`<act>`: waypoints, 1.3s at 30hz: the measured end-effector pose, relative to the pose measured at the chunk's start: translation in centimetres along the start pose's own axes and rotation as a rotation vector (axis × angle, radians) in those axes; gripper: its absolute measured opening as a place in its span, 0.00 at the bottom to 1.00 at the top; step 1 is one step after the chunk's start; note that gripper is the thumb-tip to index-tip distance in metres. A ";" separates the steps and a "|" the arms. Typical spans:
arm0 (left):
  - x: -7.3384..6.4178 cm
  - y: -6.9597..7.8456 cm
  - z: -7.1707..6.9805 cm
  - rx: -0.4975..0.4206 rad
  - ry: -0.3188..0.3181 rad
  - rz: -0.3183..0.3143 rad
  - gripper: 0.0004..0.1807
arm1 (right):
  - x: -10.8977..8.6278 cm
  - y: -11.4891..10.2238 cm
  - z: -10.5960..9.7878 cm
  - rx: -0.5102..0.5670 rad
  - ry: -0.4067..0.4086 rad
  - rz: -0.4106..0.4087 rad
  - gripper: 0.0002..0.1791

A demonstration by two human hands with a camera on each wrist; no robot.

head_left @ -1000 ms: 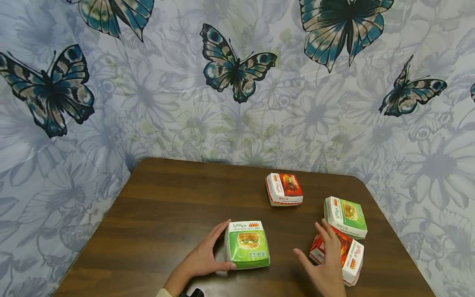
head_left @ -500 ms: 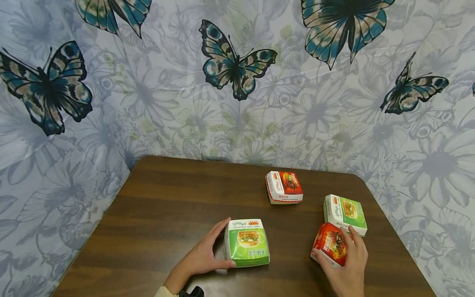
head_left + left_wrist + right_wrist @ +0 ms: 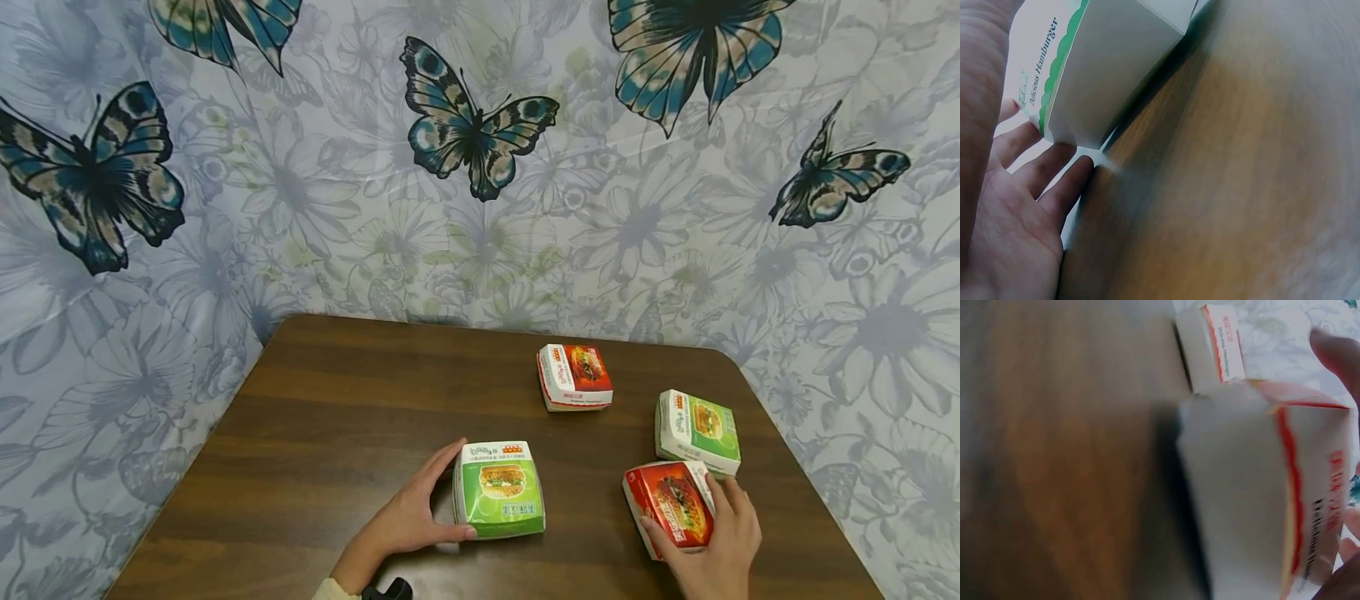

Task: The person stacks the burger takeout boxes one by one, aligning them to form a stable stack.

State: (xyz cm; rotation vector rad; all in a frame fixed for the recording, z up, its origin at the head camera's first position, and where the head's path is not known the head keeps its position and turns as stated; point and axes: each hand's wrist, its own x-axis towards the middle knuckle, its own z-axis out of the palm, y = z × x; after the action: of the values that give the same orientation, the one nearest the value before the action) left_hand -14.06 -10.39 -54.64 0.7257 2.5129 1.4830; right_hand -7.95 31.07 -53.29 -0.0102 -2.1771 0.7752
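From farthest back, the head view faces forward and down across the table (image 3: 337, 417) to the butterfly wall (image 3: 322, 208). Close-up wrist views look low past the left hand (image 3: 408, 517) and right hand (image 3: 720, 537), sharing with it the left green box (image 3: 500, 493) and near red box (image 3: 675, 504) respectively.
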 end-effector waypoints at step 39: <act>0.2 0.1 -0.1 -0.012 -0.008 -0.024 0.65 | -1.2 0.5 -0.1 0.068 -0.178 0.366 0.63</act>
State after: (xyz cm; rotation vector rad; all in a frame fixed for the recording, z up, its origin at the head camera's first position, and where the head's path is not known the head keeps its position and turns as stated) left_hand -14.21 -10.30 -54.49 0.6955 2.4962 1.4830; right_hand -7.22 31.23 -54.34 -0.3245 -2.3485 1.0902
